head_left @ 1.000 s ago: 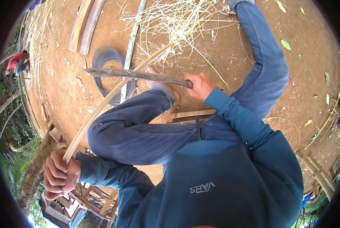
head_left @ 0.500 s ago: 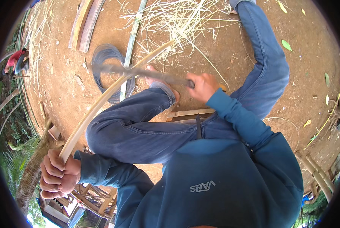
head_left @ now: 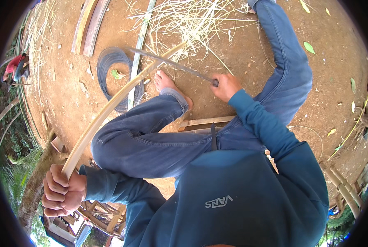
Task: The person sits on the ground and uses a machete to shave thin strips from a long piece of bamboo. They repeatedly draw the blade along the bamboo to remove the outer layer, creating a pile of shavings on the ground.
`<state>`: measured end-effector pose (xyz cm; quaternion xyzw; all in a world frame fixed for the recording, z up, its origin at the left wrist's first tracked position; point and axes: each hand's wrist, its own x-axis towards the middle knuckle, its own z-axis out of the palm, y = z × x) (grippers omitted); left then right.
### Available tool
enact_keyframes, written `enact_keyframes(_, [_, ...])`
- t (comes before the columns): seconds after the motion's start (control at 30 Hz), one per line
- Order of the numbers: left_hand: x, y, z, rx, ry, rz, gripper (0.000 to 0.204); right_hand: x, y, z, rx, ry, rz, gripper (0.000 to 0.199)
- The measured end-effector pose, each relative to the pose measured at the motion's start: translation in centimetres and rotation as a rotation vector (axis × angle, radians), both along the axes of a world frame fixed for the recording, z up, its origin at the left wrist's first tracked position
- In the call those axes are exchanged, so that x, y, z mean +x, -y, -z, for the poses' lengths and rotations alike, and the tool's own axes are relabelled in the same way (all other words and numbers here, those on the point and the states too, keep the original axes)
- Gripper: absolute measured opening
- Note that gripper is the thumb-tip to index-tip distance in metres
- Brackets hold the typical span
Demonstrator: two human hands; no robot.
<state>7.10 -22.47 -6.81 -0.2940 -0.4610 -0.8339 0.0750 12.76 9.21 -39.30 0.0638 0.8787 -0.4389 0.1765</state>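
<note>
A long, pale bamboo strip [head_left: 109, 108] runs from lower left toward the far middle, passing over my bent left leg. Its near end is in my left hand [head_left: 64, 192], with the fingers wrapped round it. My right hand [head_left: 226, 87] grips the dark handle of a long-bladed knife [head_left: 182, 67]. The blade slants up to the left and crosses the strip close to its far end; I cannot tell whether it touches. Below the crossing is my bare foot [head_left: 166, 82].
A tangle of thin pale shavings [head_left: 192, 24] lies on the dirt beyond the foot. A dark wire coil [head_left: 104, 74] and a narrow slat [head_left: 141, 41] sit left of it. Two boards [head_left: 89, 29] rest farther off. A person in red [head_left: 14, 68] is at the far left.
The knife blade has shifted along the strip toward its far end and tilts upward more. My right hand has moved slightly right. My left hand stays nearly in place on the strip.
</note>
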Motion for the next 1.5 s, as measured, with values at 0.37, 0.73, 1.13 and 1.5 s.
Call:
enact_keyframes(0.37, [0.0, 1.0, 0.1, -0.013, 0.011, -0.023, 0.043, -1.2, -3.1, 6.8, 0.278, 0.353, 0.119, 0.027])
enact_keyframes(0.73, [-1.0, 1.9, -0.1, 0.001, 0.097, -0.346, 0.024, -0.9, -2.0, 4.8, 0.198, 0.247, 0.133, 0.026])
enact_keyframes(1.13, [-1.7, -0.8, 1.4, -0.408, -0.076, -0.924, 0.026, 0.3, 3.5, -8.0, -0.252, -0.102, -0.031, 0.018])
enact_keyframes(1.5, [-1.8, -0.8, 1.4, -0.379, -0.123, -0.778, 0.02, -0.3, 1.9, -5.1, -0.213, -0.085, 0.062, 0.018])
